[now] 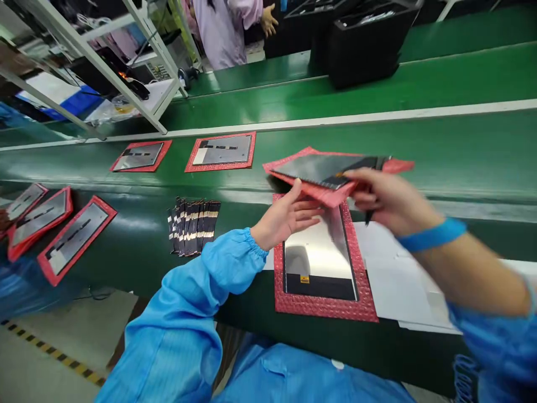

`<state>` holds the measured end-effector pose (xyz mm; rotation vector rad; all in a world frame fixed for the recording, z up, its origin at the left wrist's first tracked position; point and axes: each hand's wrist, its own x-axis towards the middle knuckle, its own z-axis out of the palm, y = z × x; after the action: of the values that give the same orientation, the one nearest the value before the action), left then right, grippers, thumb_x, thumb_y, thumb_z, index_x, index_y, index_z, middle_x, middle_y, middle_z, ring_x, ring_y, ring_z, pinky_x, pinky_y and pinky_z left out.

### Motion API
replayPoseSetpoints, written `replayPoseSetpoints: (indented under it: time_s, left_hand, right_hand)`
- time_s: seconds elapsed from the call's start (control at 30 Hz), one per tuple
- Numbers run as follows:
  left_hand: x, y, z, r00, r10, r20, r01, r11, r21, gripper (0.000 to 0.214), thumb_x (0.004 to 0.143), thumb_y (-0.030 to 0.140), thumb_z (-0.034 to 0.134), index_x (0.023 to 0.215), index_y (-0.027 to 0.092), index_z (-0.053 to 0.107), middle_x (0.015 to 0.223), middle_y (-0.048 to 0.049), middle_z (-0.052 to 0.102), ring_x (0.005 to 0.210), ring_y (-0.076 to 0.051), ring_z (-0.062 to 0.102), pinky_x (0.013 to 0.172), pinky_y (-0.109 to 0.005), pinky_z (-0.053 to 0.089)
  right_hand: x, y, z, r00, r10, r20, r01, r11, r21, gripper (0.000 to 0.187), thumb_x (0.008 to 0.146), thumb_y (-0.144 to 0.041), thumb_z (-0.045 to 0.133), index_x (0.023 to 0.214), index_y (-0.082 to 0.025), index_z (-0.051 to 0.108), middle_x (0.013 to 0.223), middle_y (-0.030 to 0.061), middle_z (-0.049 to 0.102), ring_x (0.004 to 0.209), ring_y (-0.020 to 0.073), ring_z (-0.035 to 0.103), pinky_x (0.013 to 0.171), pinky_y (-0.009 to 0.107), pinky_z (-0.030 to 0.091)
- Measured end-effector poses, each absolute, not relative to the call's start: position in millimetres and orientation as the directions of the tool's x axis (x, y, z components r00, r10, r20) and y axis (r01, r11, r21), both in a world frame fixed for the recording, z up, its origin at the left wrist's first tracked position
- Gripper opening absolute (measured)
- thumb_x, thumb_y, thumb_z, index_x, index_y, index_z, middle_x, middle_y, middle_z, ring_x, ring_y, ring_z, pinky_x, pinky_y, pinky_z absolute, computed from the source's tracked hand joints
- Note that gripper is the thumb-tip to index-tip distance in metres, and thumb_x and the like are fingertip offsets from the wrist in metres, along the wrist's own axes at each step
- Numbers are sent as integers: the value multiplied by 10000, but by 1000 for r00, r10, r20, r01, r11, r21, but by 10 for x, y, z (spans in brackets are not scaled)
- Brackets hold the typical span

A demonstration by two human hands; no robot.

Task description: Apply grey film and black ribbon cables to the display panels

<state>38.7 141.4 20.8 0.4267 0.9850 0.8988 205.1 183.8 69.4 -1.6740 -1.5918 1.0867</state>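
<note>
Blur softens the right hand (380, 198), yet I can make out its thumb and fingers clamped on the near right side of a raised panel (310, 167), which is held tilted above the bench with a red bubble sheet (331, 196) under it. The left hand (289, 217) is palm up, fingers apart from the thumb, at the sheet's near edge; whether it touches, I can't tell. Below, a second panel (319, 252) lies on its own red wrap (366, 291), its far end hidden from me. I can't identify the dark tip under the right fingers. The right forearm covers part of some white papers (394, 285). A co-worker (220, 33) is cut off at the top.
</note>
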Motion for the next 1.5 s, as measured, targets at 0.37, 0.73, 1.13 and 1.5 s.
replayPoseSetpoints:
  time_s: [0.37, 0.73, 1.13, 1.5]
  left_hand:
    - [315, 395, -186, 73, 774, -629, -396, 601, 694, 423, 545, 239, 909, 917, 136, 735, 869, -95, 782, 851, -285, 751, 847, -391, 598]
    - [-173, 337, -87, -110, 994, 0, 830, 92, 550, 254, 837, 471, 638, 784, 229, 693, 660, -30, 679, 579, -214, 636, 527, -278, 447]
    - [2590, 1232, -400, 924, 383, -7, 356, -850, 389, 810, 907, 583, 606, 1532, 123, 377, 1585, -164, 403, 1506, -374, 293, 1215, -628, 233]
    - [2602, 1363, -673, 945, 320, -67, 311, -820, 480, 932, 865, 715, 561, 1563, 142, 330, 1628, -112, 327, 1540, -384, 183, 1240, -636, 63]
  right_hand:
    - [2894, -293, -9, -157, 927, -339, 184, -310, -933, 380, 590, -764, 659, 523, -392, 689, 890, 45, 690, 626, 313, 657, 489, 464, 537]
    - [4163, 19, -129, 437, 781, -447, -124, -439, -890, 564, 484, -711, 870, 714, -206, 773, 566, 27, 564, 482, 125, 452, 367, 236, 390]
    - [4554, 422, -349, 474, 825, -307, -52, -322, -945, 568, 438, -592, 948, 796, -208, 733, 781, 45, 734, 688, 223, 717, 654, 346, 642]
    - [4566, 370, -552, 482, 826, -293, -32, -317, -948, 549, 535, -561, 933, 821, -197, 638, 735, 19, 714, 693, 223, 729, 623, 314, 634]
